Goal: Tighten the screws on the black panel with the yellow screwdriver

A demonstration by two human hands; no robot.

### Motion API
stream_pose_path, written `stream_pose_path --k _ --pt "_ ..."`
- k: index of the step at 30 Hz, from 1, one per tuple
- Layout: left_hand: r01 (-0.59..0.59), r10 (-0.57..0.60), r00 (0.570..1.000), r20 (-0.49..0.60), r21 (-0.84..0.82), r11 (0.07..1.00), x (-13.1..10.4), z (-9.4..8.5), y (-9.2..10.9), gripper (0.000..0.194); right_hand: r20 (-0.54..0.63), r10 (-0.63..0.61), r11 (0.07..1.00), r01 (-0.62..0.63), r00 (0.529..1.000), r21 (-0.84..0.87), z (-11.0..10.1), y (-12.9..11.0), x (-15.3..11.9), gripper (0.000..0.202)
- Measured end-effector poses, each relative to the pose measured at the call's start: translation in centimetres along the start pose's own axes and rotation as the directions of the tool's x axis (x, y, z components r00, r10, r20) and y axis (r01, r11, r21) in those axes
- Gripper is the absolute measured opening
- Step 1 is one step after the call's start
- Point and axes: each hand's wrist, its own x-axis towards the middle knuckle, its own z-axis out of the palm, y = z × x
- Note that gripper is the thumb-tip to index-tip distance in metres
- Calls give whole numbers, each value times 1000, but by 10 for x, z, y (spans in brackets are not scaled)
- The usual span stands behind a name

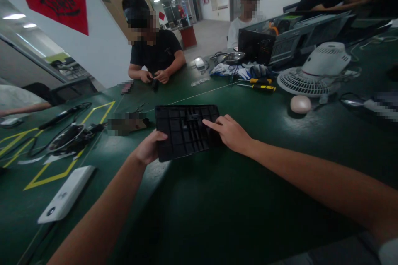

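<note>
A black plastic panel with a grid of raised ribs is tilted up above the green table. My left hand grips its left edge, thumb on the ribbed face and the other fingers hidden behind. At the panel's right side is my right hand, its index finger stretched over the ribs and the other fingers bent. Whether that fingertip touches the panel I cannot tell. Just left of the panel lies a partly blurred box.
On the green table are a white fan, a pinkish mouse, yellow-handled screwdrivers, an opened computer case, a white long device and cables with a round part. Across sits a co-worker in black.
</note>
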Motion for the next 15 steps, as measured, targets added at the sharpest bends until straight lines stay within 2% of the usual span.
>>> stream_pose_path --k 3,5,11,15 --pt "23 -27 996 -86 -41 999 -1 9 -21 72 -81 33 999 -33 996 -8 -1 11 1 68" --pt "18 -27 990 -137 -69 997 4 15 -32 77 -109 37 999 -40 993 -24 -2 17 1 67" --pt "-29 -24 953 -303 -172 985 26 27 -45 61 -97 20 999 -25 995 -44 -5 18 -2 67" --pt "-48 -22 944 -330 -202 978 26 36 -48 54 -88 46 998 -50 995 -40 -3 16 -3 67"
